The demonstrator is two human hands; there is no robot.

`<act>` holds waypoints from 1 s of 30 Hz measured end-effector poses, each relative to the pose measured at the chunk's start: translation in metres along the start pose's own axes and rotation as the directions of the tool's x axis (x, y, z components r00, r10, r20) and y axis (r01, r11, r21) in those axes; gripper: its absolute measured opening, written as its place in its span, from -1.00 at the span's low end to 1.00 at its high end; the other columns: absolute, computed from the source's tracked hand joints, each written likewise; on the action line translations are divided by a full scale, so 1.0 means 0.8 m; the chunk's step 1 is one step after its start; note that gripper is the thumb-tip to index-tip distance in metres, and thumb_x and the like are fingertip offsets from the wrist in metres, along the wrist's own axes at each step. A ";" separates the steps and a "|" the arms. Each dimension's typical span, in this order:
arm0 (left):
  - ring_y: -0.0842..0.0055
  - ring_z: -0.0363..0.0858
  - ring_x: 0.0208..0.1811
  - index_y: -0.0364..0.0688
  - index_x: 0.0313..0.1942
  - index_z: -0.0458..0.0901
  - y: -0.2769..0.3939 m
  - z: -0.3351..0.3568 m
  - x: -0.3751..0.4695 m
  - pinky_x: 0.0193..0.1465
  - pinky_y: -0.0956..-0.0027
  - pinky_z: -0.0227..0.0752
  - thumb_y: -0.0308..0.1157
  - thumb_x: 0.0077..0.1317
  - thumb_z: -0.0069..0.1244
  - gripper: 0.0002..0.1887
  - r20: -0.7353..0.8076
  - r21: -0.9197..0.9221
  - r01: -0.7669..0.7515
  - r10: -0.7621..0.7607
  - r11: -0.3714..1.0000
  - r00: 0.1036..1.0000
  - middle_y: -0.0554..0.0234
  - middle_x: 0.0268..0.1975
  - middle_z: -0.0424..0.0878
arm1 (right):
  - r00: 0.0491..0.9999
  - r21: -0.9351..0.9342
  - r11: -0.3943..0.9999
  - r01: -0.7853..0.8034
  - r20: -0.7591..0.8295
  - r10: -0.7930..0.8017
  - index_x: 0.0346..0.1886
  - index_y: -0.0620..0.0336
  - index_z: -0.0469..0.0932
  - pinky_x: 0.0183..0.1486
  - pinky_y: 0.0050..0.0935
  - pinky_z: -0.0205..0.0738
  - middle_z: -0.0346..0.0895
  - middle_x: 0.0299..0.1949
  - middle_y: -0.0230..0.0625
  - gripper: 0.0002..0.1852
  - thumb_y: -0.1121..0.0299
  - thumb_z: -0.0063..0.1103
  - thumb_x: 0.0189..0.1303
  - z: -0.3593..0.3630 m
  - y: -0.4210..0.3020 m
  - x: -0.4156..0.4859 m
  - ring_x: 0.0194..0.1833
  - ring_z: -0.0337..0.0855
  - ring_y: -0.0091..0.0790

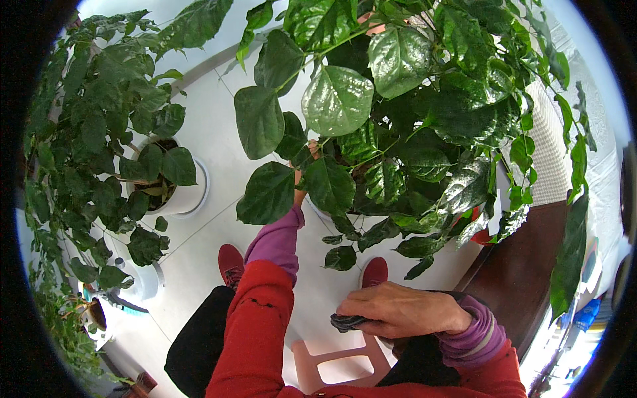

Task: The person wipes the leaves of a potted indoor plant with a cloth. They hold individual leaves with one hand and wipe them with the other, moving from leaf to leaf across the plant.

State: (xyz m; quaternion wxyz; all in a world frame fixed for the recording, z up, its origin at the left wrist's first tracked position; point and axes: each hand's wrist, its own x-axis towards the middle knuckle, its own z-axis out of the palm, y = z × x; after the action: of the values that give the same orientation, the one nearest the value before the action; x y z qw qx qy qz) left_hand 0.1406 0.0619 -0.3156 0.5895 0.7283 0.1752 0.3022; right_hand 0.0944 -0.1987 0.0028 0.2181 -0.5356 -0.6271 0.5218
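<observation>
A leafy potted plant (338, 100) with glossy dark green leaves spreads in front of me and over my left arm. Among its leaves reaches my left hand (313, 149), mostly hidden; a few fingers show near a stem, and whether they grip anything cannot be seen. Lower right, above my lap, my right hand (403, 307) is closed around a crumpled dark cloth (347, 322), part of which sticks out below the fingers.
At left, another large plant grows in a white pot (191, 191) on the tiled floor (199, 239). A pink plastic stool (308, 365) stands below me. Dark wooden furniture (522, 263) is at right, a clear container (144, 283) at lower left.
</observation>
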 end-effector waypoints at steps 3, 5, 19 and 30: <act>0.50 0.51 -0.18 -0.21 0.01 0.47 -0.002 -0.002 -0.006 -0.09 0.38 0.42 -0.29 0.39 -0.11 -0.73 0.012 0.002 0.021 -0.021 1.000 1.000 0.26 -0.15 0.55 | 1.000 0.018 1.000 -0.020 0.003 0.020 0.01 0.32 0.34 -0.12 -0.14 0.37 0.41 -0.22 -0.07 -0.63 0.52 0.11 0.10 -0.003 0.000 0.001 -0.14 0.47 0.03; 0.50 0.51 -0.18 -0.21 0.01 0.48 -0.002 -0.005 -0.010 -0.09 0.38 0.42 -0.29 0.39 -0.11 -0.73 0.013 0.004 0.037 -0.037 0.999 0.999 0.26 -0.15 0.56 | 0.999 0.083 0.995 -0.050 0.005 0.050 -0.07 0.32 0.33 -0.14 -0.11 0.30 0.37 -0.30 -0.06 -0.72 0.52 0.06 0.15 -0.005 0.000 0.003 -0.17 0.44 0.02; 0.47 0.52 -0.16 -0.22 -0.01 0.49 0.043 -0.003 -0.087 -0.07 0.35 0.42 -0.29 0.37 -0.11 -0.73 -0.142 -0.095 0.343 -0.354 0.935 0.925 0.23 -0.14 0.57 | 1.000 -0.013 1.000 -0.013 -0.004 0.013 0.03 0.30 0.39 -0.10 -0.17 0.42 0.47 -0.16 -0.10 -0.61 0.50 0.18 0.09 -0.009 -0.007 -0.001 -0.13 0.51 0.01; 0.44 0.53 -0.15 -0.23 -0.03 0.51 0.113 0.031 -0.237 -0.05 0.33 0.42 -0.28 0.36 -0.11 -0.72 -0.128 -0.392 0.593 -0.680 0.704 0.722 0.21 -0.13 0.58 | 0.998 -0.070 0.998 -0.010 0.056 0.014 0.12 0.20 0.36 -0.09 -0.16 0.40 0.48 -0.15 -0.09 -0.57 0.46 0.13 0.13 -0.002 -0.029 -0.003 -0.12 0.51 0.01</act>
State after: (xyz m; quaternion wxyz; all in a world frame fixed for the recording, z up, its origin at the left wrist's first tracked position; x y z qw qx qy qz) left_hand 0.0041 -0.0952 -0.2758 0.7398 0.4674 0.4424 0.1961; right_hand 0.0862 -0.1976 0.0250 0.1784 -0.5316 -0.6475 0.5161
